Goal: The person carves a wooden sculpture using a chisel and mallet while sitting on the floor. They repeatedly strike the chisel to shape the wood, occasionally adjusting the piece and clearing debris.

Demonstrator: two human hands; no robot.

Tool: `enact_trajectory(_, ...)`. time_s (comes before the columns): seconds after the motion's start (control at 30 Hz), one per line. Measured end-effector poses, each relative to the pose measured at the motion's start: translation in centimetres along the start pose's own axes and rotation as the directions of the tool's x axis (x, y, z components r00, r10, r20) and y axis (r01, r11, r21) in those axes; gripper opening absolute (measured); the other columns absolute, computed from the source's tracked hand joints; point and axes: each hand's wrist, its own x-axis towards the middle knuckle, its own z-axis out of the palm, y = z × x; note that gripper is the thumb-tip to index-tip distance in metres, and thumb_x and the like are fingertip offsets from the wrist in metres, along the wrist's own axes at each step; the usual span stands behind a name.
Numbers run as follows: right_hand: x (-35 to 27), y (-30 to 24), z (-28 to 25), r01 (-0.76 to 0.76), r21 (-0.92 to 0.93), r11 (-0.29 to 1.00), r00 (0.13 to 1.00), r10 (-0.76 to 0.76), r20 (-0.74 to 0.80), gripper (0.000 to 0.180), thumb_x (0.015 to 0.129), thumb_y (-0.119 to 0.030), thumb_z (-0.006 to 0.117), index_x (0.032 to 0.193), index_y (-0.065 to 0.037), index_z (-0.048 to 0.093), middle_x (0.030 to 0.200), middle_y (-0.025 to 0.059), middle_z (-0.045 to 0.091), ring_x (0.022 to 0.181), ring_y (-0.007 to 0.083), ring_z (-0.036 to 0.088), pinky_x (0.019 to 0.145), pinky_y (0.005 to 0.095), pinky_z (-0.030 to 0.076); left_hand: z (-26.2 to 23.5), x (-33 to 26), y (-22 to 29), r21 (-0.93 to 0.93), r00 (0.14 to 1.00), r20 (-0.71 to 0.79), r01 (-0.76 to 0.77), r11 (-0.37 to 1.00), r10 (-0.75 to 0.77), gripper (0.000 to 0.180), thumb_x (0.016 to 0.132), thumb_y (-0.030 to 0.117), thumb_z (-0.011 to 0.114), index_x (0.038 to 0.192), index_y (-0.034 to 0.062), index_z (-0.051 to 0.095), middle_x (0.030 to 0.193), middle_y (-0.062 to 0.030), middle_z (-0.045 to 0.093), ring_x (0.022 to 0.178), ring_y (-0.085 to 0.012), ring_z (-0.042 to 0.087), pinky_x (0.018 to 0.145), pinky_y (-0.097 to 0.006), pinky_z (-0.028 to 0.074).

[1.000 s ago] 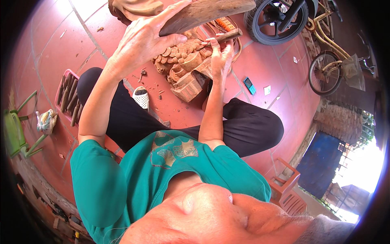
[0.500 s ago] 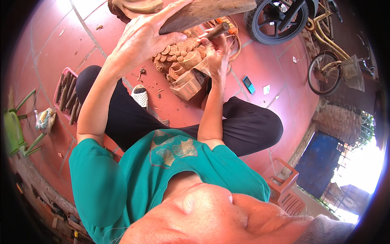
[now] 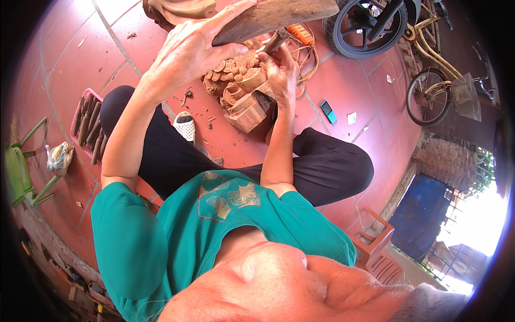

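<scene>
My left hand is closed on a thick brown wooden mallet, thumb beneath it and index finger stretched along it. Just below the mallet, my right hand grips what looks like a chisel by its round dark wooden handle; its blade is hidden. Under both hands lies a brown wood carving with coin-like discs and rounded relief, on the floor between my legs. The mallet and my hands cover its far part.
Wood chips lie on the red tiles near a white slipper. At left are a pink basket of several round wooden handles and a green chair. An orange power strip, phone and motorbike wheel are at right.
My right hand has shifted slightly left with the chisel, whose handle now tilts more upright. The mallet in my left hand has barely moved. The carving stays put.
</scene>
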Motion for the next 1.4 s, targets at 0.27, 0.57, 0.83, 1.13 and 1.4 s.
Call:
enact_trajectory(0.27, 0.0, -1.2, 0.8, 0.113, -0.146, 0.983, 0.993, -0.110, 0.029, 0.035, 0.086, 0.001, 0.073, 0.119, -0.007, 0.063, 0.091, 0.0113, 0.074, 0.086, 0.0243, 0.076, 0.070, 0.0348, 0.056, -0.3, 0.0, 0.4, -0.013, 0.998, 0.046, 0.038, 0.999, -0.037, 0.077, 0.086, 0.035, 0.079, 0.154, 0.0259, 0.045, 0.129, -0.0169, 0.068, 0.112, -0.0341, 0.069, 0.093, -0.041, 0.052)
enact_trajectory(0.57, 0.2, -2.2, 1.1, 0.138, -0.217, 0.966, 0.989, -0.121, 0.090, 0.031, 0.085, 0.004, 0.073, 0.114, -0.005, 0.066, 0.096, 0.0097, 0.077, 0.088, 0.0197, 0.076, 0.074, 0.0314, 0.057, -0.3, 0.1, 0.7, -0.191, 0.985, -0.119, -0.145, 0.971, 0.124, 0.079, 0.086, 0.026, 0.079, 0.155, 0.0157, 0.041, 0.135, -0.0195, 0.064, 0.118, -0.0322, 0.066, 0.098, -0.041, 0.052)
enact_trajectory(0.83, 0.3, -0.6, 0.6, 0.167, -0.247, 0.955, 0.985, -0.149, 0.087, 0.040, 0.084, 0.007, 0.069, 0.120, -0.007, 0.061, 0.091, 0.0114, 0.077, 0.084, 0.0255, 0.077, 0.069, 0.0371, 0.056, 0.2, -0.6, 0.7, -0.052, 0.957, 0.203, 0.224, 0.973, -0.209, 0.079, 0.086, 0.035, 0.080, 0.155, 0.0282, 0.044, 0.132, -0.0206, 0.065, 0.120, -0.0283, 0.066, 0.100, -0.042, 0.050)
enact_trajectory(1.13, 0.2, -0.5, 0.9, 0.196, -0.172, 0.965, 0.980, -0.190, 0.049, 0.038, 0.084, 0.000, 0.074, 0.119, -0.008, 0.061, 0.090, 0.0133, 0.076, 0.081, 0.0304, 0.075, 0.068, 0.0388, 0.054, 0.3, -0.5, 0.2, -0.233, 0.996, -0.084, -0.003, 0.973, -0.017, 0.076, 0.088, 0.032, 0.079, 0.155, 0.0183, 0.044, 0.128, -0.0171, 0.063, 0.117, -0.0291, 0.060, 0.101, -0.040, 0.045)
enact_trajectory(1.4, 0.1, 0.5, -0.8, -0.072, 0.133, 0.988, 0.996, 0.079, -0.051, 0.022, 0.096, -0.002, 0.067, 0.115, -0.004, 0.058, 0.093, 0.0102, 0.075, 0.082, 0.0186, 0.073, 0.072, 0.0342, 0.058, 1.1, -0.6, -0.9, -0.138, 1.000, -0.005, -0.016, 0.990, 0.015, 0.078, 0.087, 0.034, 0.080, 0.154, 0.0143, 0.045, 0.115, -0.0165, 0.072, 0.105, -0.0253, 0.069, 0.096, -0.041, 0.050)
